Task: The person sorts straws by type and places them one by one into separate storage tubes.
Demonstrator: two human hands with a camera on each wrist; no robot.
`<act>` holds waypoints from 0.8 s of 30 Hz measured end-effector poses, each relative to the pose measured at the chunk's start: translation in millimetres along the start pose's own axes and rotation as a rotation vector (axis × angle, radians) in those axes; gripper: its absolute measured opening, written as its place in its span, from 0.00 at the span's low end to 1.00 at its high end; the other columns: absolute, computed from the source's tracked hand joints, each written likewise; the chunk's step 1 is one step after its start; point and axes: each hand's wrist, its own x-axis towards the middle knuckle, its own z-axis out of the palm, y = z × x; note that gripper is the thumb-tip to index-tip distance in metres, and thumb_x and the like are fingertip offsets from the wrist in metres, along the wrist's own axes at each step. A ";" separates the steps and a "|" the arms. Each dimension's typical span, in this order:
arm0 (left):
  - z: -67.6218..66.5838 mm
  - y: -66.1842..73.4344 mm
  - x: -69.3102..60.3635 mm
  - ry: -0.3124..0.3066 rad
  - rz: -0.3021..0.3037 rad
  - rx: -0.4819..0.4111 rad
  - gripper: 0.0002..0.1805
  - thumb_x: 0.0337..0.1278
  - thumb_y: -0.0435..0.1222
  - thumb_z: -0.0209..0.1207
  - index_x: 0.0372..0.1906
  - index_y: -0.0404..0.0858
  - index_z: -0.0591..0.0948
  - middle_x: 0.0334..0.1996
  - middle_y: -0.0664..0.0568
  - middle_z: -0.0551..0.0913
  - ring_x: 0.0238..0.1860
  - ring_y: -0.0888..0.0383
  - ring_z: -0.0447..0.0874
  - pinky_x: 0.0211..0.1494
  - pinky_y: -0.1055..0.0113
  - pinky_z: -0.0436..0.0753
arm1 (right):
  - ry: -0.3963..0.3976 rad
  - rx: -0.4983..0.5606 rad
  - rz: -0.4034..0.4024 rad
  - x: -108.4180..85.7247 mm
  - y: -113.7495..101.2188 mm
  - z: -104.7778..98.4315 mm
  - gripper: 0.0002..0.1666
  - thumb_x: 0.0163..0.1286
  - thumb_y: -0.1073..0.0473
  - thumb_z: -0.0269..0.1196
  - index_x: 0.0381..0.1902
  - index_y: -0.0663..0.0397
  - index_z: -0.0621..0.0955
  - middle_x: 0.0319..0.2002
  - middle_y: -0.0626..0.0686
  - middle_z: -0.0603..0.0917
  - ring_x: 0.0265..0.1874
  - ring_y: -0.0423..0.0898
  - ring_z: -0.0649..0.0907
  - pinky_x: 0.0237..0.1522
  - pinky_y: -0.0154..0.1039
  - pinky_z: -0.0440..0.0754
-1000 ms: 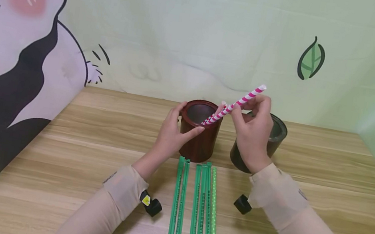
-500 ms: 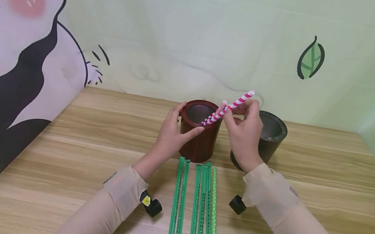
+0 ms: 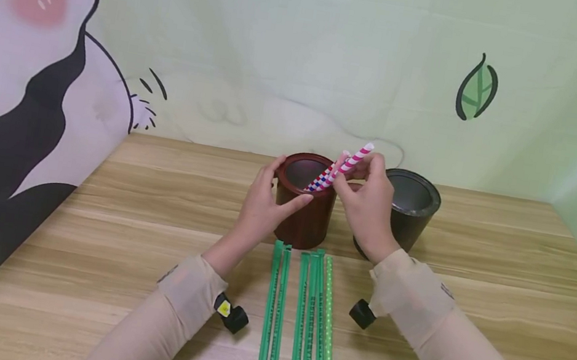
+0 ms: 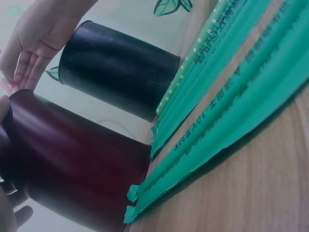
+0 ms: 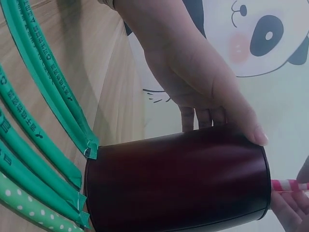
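My left hand point(image 3: 265, 201) holds a dark red cup point(image 3: 301, 224) upright on the table, thumb at the near side of the rim and fingers round the far left side. Between thumb and fingers, my right hand point(image 3: 370, 203) pinches a pink-and-white striped paper straw point(image 3: 354, 159). That straw slants down into the red cup's mouth. Beside it, a blue-and-red checkered straw point(image 3: 316, 183) leans on the same rim, partly hidden. In the right wrist view, the striped straw point(image 5: 289, 185) shows just beyond the cup's rim. The straws' lower ends are out of sight inside the cup.
A black cup point(image 3: 410, 226) stands right of the red one, partly behind my right hand. Several green-wrapped straws point(image 3: 269, 320) lie in front on the wooden table point(image 3: 146, 233), with a green dotted straw point(image 3: 329, 329) at their right. A printed cloth point(image 3: 285, 49) hangs behind.
My right hand has moved left and slightly down, and the striped straw has slid deeper into the red cup. More of the black cup shows. The left hand has stayed in place.
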 end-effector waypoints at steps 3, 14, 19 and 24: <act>-0.3 0.1 0.3 0.003 -0.002 0.002 0.47 0.51 0.48 0.67 0.72 0.36 0.58 0.66 0.43 0.68 0.66 0.49 0.68 0.69 0.49 0.70 | -0.019 -0.008 -0.002 0.3 -1.5 -0.4 0.19 0.63 0.64 0.62 0.49 0.64 0.69 0.43 0.59 0.80 0.41 0.49 0.82 0.44 0.44 0.84; -0.5 0.8 0.0 0.011 -0.004 -0.008 0.47 0.51 0.48 0.68 0.72 0.36 0.59 0.65 0.43 0.69 0.65 0.49 0.68 0.69 0.49 0.70 | -0.019 -0.014 -0.023 -0.9 -5.0 -9.3 0.19 0.63 0.64 0.61 0.51 0.61 0.70 0.43 0.57 0.80 0.42 0.46 0.82 0.39 0.24 0.80; -0.3 0.2 0.8 0.007 -0.005 -0.011 0.47 0.51 0.48 0.68 0.72 0.37 0.59 0.65 0.43 0.68 0.66 0.49 0.68 0.69 0.49 0.70 | 0.013 -0.024 -0.053 -3.1 -10.5 -22.2 0.20 0.63 0.64 0.62 0.51 0.62 0.70 0.43 0.58 0.80 0.41 0.45 0.81 0.36 0.18 0.76; -0.2 -0.5 0.5 -0.002 -0.015 -0.004 0.47 0.51 0.49 0.67 0.72 0.37 0.58 0.66 0.43 0.68 0.66 0.49 0.67 0.70 0.49 0.69 | 0.036 -0.028 -0.060 -6.2 -14.8 -34.4 0.18 0.63 0.66 0.61 0.50 0.63 0.71 0.42 0.57 0.80 0.38 0.39 0.79 0.35 0.20 0.75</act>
